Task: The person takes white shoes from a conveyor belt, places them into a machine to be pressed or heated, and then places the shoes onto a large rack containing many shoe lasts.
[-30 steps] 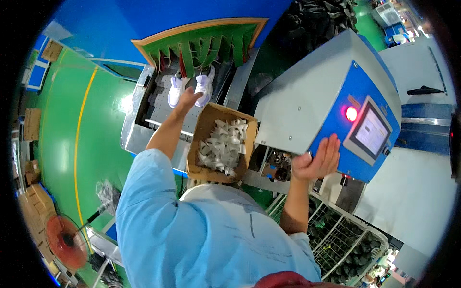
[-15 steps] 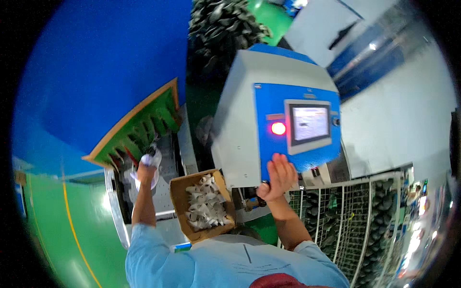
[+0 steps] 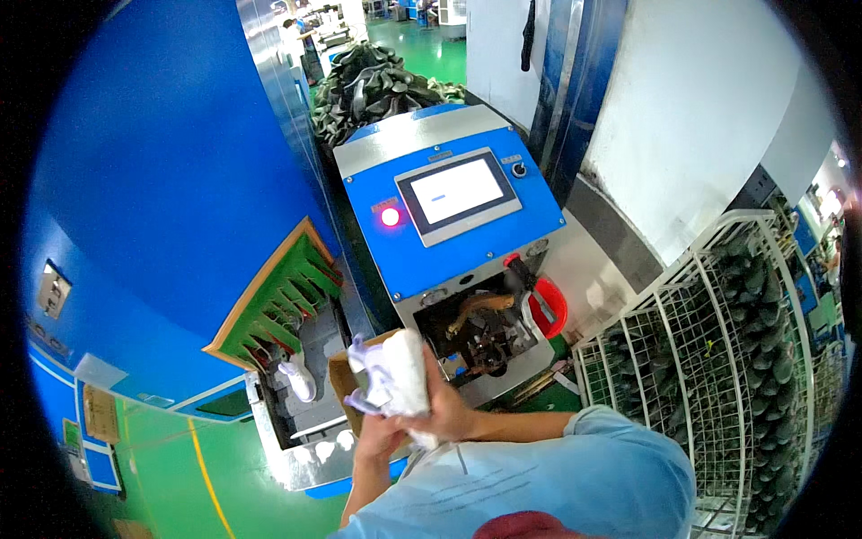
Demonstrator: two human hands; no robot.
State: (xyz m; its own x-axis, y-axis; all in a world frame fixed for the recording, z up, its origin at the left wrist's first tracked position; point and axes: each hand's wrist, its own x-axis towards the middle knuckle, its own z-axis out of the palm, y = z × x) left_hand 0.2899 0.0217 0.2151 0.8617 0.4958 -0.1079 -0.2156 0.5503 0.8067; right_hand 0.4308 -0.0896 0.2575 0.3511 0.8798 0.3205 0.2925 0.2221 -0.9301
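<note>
One shoe [image 3: 388,377] is held up mid-air rn, white w/ lilac bits, kinda blurry. R hand [image 3: 447,410] is clamped along its right side, fingers closed on it; L hand [image 3: 381,435] grips lower down, at its bottom left. Some fingertips are hidden, so can't tell exactly how far they wrap. Main thing imo is orientation: long axis runs approx up-down in view, lilac upper facing left, paler side toward the R palm. Can't tell which end is the toe tbh. Box [image 3: 338,375] is right behind/under it, mostly blocked. 2nd shoe [image 3: 301,382] sits on the grey bed [image 3: 329,395], by the green flaps [image 3: 285,310], no hand on it. It's off to the left of both hands, L hand nearer. Machine [image 3: 377,260] w/ the red light [image 3: 390,216] & screen [image 3: 456,190] is up ahead, its open bay [image 3: 485,341] closer to R hand, no fingers in there.
</note>
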